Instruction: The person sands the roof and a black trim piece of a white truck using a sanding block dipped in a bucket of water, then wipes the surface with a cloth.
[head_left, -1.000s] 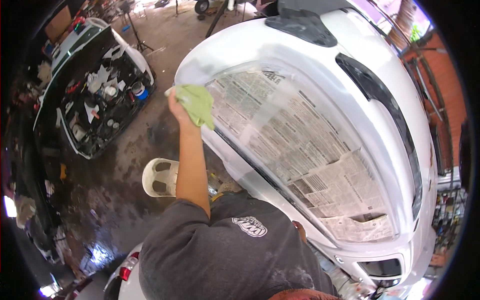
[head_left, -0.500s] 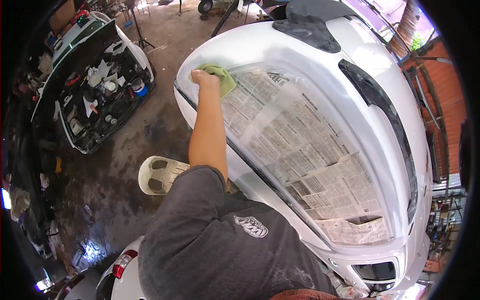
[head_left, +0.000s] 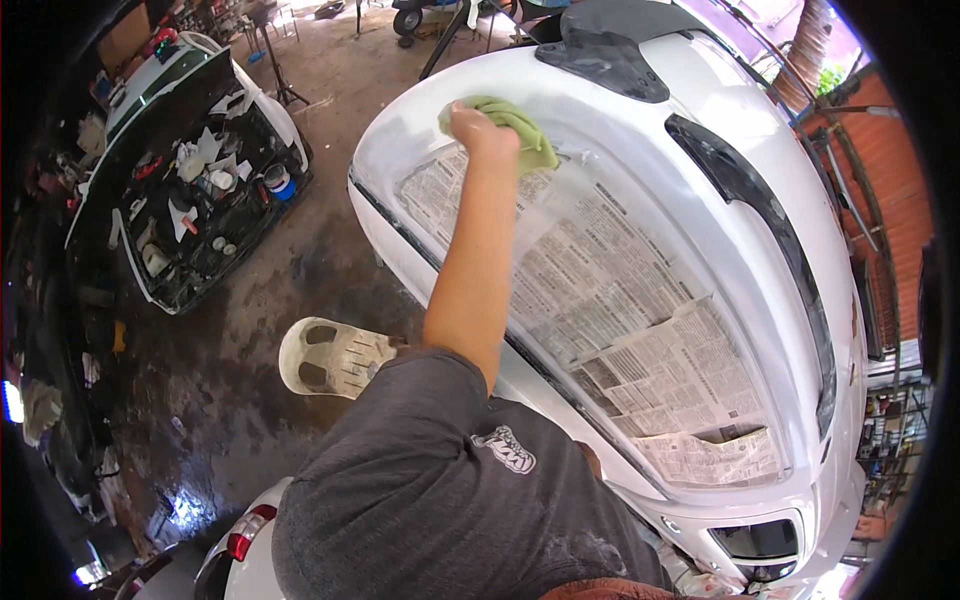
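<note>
My left hand (head_left: 482,128) is closed around a crumpled green cloth (head_left: 535,150) and presses it against the white car body (head_left: 420,110). The cloth lies at the upper edge of a large area masked with newspaper (head_left: 620,270), some of it under clear film. Around this area the painted surface looks hazy and greyish in places. My bare left forearm (head_left: 470,250) reaches up from a dark grey sleeve, across the lower border of the masked area. My right hand is not seen.
A pale plastic chair (head_left: 340,372) stands on the stained floor to the left. Beyond it, a detached car panel (head_left: 160,285) bears a blue container (head_left: 281,184) and scattered scraps. A red tail light (head_left: 245,532) of another vehicle shows at lower left. Dark trim (head_left: 610,65) tops the car.
My left hand has moved right with the green cloth along the upper edge of the newspaper. Newspaper at the far left end, formerly behind my arm, now shows.
</note>
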